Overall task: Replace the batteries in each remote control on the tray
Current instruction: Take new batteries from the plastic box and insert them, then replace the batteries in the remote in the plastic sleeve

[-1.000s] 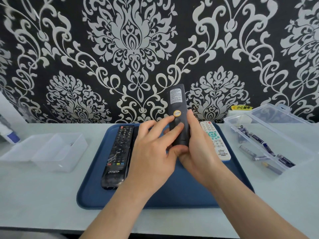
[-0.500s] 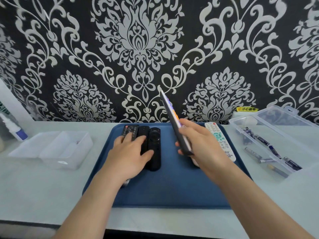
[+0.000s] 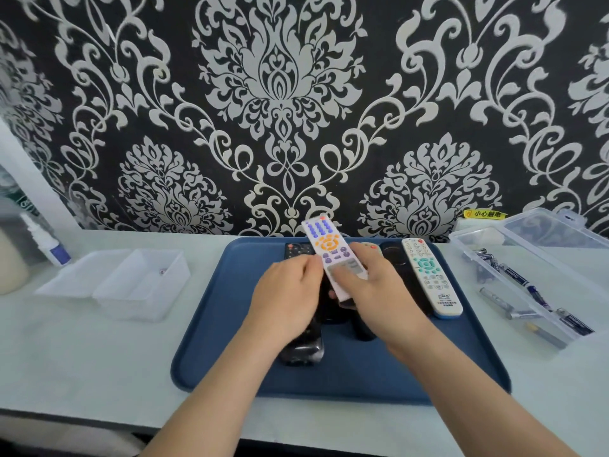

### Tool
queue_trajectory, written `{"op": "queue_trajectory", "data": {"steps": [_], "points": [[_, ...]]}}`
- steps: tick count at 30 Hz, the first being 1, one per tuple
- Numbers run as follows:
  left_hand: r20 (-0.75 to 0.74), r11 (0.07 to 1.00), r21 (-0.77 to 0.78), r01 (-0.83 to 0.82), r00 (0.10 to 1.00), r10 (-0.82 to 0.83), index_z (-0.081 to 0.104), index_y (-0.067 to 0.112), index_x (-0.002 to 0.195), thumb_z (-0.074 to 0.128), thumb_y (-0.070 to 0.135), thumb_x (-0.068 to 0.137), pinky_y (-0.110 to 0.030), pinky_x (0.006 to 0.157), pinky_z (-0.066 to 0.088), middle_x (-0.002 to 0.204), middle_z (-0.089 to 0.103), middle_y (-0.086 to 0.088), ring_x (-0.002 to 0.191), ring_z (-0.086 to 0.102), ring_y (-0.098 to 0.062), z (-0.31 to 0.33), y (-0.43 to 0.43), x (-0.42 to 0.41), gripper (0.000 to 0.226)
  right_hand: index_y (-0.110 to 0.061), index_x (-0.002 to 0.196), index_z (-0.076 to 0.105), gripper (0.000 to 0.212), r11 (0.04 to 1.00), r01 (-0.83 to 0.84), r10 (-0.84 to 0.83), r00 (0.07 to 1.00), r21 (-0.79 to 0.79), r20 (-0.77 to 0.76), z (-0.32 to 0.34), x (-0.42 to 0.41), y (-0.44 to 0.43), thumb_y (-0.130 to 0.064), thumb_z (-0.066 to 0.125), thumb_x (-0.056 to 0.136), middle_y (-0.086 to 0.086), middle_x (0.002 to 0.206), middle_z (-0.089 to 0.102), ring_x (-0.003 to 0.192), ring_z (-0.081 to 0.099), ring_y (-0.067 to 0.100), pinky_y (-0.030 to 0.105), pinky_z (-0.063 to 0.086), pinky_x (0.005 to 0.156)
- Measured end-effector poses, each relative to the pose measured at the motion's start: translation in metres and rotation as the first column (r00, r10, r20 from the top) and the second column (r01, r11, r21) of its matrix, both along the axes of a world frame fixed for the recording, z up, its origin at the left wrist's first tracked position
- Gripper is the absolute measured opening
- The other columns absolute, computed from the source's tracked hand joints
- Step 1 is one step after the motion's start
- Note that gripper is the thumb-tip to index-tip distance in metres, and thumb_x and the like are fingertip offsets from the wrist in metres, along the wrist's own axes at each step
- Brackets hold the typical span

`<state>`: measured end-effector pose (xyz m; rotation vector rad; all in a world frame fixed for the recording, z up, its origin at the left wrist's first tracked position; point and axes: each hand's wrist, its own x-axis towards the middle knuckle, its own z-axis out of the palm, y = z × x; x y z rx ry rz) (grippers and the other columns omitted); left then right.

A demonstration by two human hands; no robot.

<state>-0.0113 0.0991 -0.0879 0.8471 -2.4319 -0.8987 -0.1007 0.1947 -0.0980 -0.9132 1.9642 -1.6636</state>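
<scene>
Hands are seen together over the blue tray [image 3: 362, 374]. Between them a white remote with purple and orange buttons [image 3: 331, 250] is held clear of the tray, its far end tipped up and away. The remote is gripped by the right hand [image 3: 379, 291], whose thumb is laid across the lower part of the button face. The left hand [image 3: 290, 291] is set against the remote's left edge with its fingers curled; whether that edge is actually pinched cannot be told.

Half a second ago the same remote was seen edge-on in the right hand alone, and the left hand was laid on the black remotes. A second ago its dark back was turned to the camera. The button face has since been turned upward, and the left hand has been brought up to it.

Beneath the left hand and wrist a long black remote [image 3: 301, 349] is left lying on the tray. A second black remote [image 3: 364, 331] is partly hidden under the right hand. Just to the right of the right hand a white remote with teal buttons [image 3: 431, 278] is laid face up. Well to the right of that hand, off the tray, an open clear box [image 3: 560, 275] of batteries [image 3: 512, 272] is placed. Well to the left of the left hand a clear divided container [image 3: 131, 285] is set.
</scene>
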Motion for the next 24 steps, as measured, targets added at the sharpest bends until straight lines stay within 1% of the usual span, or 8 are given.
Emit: {"op": "queue_trajectory", "data": {"steps": [3,6,8,10,14,17,20,24], "points": [[-0.274,0.906,0.415,0.089,0.961,0.032,0.067,0.029,0.106,0.053,0.028,0.097,-0.015,0.073,0.05,0.092,0.072,0.014,0.086,0.066,0.001,0.008,-0.001,0.004,0.017,-0.025,0.125,0.057,0.033,0.984,-0.171,0.165,0.982,-0.059,-0.092,0.0,0.009,-0.006,-0.012,0.055,0.094,0.009,0.113,0.063,0.101,0.066,0.019,0.032,0.054,0.091],[-0.309,0.884,0.465,0.043,0.944,0.117,0.063,0.028,0.116,0.056,0.016,0.095,-0.031,0.084,0.054,0.106,0.071,0.009,0.096,0.067,-0.01,0.008,-0.017,0.012,0.026,-0.035,0.126,0.055,0.045,0.96,-0.281,0.273,0.934,-0.001,-0.23,0.0,0.019,-0.008,-0.005,0.054,0.094,-0.003,0.113,0.063,0.101,0.062,0.008,0.021,0.049,0.091],[-0.258,0.931,0.353,-0.091,0.947,0.19,0.057,0.028,0.122,0.053,0.014,0.095,-0.043,0.089,0.052,0.113,0.067,0.007,0.1,0.064,-0.017,0.008,-0.035,0.021,0.03,-0.033,0.131,0.059,0.041,0.96,-0.244,0.279,0.868,0.137,-0.411,-0.004,0.025,-0.011,-0.012,0.054,0.096,-0.01,0.122,0.058,0.116,0.051,0.005,0.017,0.039,0.099],[-0.095,0.965,0.146,-0.217,0.968,0.232,0.046,0.032,0.129,0.047,0.017,0.096,-0.044,0.09,0.049,0.115,0.061,0.01,0.101,0.06,-0.022,0.008,-0.051,0.034,0.036,-0.029,0.139,0.054,0.041,0.929,-0.165,0.336,0.747,0.33,-0.573,-0.009,0.031,-0.013,-0.026,0.054,0.098,-0.011,0.138,0.048,0.133,0.035,0.009,0.029,0.033,0.108],[0.252,0.982,-0.015,-0.188,0.95,0.186,0.031,0.036,0.144,0.035,0.02,0.099,-0.039,0.096,0.044,0.137,0.052,-0.001,0.115,0.053,-0.029,0.0,-0.065,0.055,0.048,-0.037,0.146,0.039,0.054,0.769,-0.089,0.563,0.562,0.633,-0.605,-0.013,0.045,-0.012,-0.055,0.045,0.096,-0.009,0.156,0.025,0.147,0.007,0.014,0.046,0.02,0.114],[0.437,0.976,-0.162,-0.149,0.876,0.206,0.031,0.029,0.146,0.039,0.029,0.098,-0.037,0.093,0.041,0.135,0.05,-0.01,0.119,0.048,-0.03,-0.007,-0.065,0.059,0.049,-0.035,0.149,0.033,0.062,0.731,-0.034,0.599,0.511,0.682,-0.617,-0.015,0.048,-0.011,-0.061,0.043,0.095,-0.004,0.162,0.013,0.15,0.0,0.022,0.05,0.017,0.116],[0.48,0.921,-0.375,-0.107,0.827,0.292,0.043,0.023,0.132,0.049,0.043,0.091,-0.039,0.087,0.042,0.125,0.051,-0.007,0.116,0.042,-0.029,-0.011,-0.062,0.059,0.046,-0.03,0.154,0.024,0.067,0.744,0.008,0.583,0.48,0.668,-0.655,-0.017,0.05,-0.011,-0.059,0.041,0.096,-0.001,0.164,0.012,0.151,0.003,0.027,0.047,0.02,0.117],[0.497,0.926,-0.363,-0.102,0.82,0.285,0.048,0.018,0.121,0.055,0.043,0.088,-0.038,0.085,0.042,0.122,0.05,-0.008,0.116,0.04,-0.029,-0.014,-0.062,0.056,0.042,-0.021,0.155,0.026,0.075,0.763,0.051,0.551,0.47,0.644,-0.69,-0.023,0.053,-0.015,-0.059,0.047,0.094,0.009,0.163,0.022,0.15,0.017,0.032,0.045,0.03,0.116]]}}
